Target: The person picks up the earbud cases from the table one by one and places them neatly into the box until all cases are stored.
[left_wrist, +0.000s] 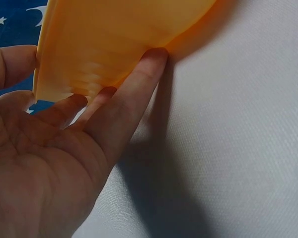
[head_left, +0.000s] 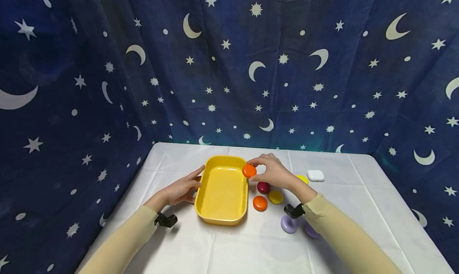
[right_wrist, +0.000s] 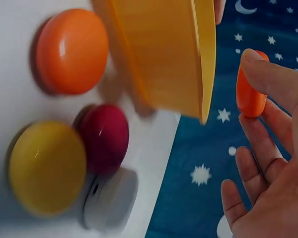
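Observation:
A yellow rectangular tray point(head_left: 222, 192) stands on the white-covered table. Along its left side, my left hand point(head_left: 183, 189) touches the outer wall with extended fingers; the left wrist view shows fingertips point(left_wrist: 154, 57) against the tray's wall. Between thumb and fingers, my right hand point(head_left: 272, 172) pinches a glossy orange disc point(head_left: 249, 171), close to the tray's right rim. In the right wrist view this held disc point(right_wrist: 251, 89) is on edge, clear of the tray. Below that hand lie a crimson disc point(head_left: 263, 187), a dark yellow disc point(head_left: 275, 197) and another orange disc point(head_left: 259, 203).
Two lilac discs, one nearer point(head_left: 288, 224) and one partly behind the right sleeve point(head_left: 311, 229), lie at the front right. A bright yellow disc point(head_left: 303, 179) shows partly behind the right hand. Farther right sits a white earbud case point(head_left: 315, 175). A starry blue curtain point(head_left: 229, 66) hangs behind.

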`<action>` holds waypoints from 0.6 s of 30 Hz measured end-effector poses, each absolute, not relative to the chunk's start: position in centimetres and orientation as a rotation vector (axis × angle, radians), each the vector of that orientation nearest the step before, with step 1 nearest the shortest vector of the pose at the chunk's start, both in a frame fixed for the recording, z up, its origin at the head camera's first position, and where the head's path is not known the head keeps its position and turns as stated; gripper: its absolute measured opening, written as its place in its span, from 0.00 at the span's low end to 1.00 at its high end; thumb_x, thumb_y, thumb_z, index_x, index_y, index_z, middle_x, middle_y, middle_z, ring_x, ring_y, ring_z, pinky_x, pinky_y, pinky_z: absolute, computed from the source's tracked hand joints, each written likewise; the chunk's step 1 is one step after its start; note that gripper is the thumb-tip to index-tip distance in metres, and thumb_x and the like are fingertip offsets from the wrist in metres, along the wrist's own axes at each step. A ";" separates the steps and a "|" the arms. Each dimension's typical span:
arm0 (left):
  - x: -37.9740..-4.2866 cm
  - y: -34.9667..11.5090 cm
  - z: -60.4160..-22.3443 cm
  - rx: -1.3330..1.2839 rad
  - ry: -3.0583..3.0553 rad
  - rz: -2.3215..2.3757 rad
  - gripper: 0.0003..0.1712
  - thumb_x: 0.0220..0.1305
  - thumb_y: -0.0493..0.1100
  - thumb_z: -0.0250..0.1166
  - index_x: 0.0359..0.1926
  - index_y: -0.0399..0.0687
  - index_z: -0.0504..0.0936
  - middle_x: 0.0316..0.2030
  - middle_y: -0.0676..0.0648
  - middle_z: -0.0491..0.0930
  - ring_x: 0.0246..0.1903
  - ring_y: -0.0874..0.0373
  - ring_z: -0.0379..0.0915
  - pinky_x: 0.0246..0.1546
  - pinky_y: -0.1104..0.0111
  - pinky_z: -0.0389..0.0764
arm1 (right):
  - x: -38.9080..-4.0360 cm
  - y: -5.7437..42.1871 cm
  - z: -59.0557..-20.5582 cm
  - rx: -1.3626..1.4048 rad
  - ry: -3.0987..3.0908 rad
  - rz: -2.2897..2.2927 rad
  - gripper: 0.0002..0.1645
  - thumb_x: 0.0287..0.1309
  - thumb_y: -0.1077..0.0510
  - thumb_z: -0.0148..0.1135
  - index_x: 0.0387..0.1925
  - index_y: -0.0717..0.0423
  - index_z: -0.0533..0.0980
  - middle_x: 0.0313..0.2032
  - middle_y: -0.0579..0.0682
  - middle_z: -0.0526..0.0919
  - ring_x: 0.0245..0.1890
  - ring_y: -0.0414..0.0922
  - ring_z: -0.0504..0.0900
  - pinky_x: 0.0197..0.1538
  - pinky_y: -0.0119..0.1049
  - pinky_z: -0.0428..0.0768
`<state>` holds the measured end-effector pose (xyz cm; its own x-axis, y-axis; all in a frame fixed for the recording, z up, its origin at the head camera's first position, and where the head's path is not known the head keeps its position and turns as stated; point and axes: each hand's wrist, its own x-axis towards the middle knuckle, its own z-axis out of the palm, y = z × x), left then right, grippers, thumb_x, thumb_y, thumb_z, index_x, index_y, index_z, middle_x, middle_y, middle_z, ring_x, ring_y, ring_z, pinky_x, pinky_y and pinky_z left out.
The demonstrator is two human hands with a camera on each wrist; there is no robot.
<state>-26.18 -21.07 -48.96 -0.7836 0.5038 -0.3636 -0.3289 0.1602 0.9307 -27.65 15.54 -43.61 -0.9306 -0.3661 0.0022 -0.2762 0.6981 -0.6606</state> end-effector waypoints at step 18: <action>-26.4 -21.1 -49.1 0.163 1.803 1.683 0.44 0.76 0.38 0.51 0.82 0.73 0.43 0.81 0.36 0.37 0.62 0.41 0.72 0.47 0.49 0.85 | -28.9 8.3 -44.5 -0.862 2.769 -0.651 0.29 0.49 0.46 0.80 0.56 0.39 0.84 0.46 0.37 0.81 0.55 0.44 0.68 0.62 0.46 0.66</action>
<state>-26.39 -21.13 -49.10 -0.7762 0.5085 -0.3729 -0.3372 0.1649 0.9269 -28.88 8.35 -44.52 -0.8188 -0.5732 -0.0310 -0.4994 0.7379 -0.4539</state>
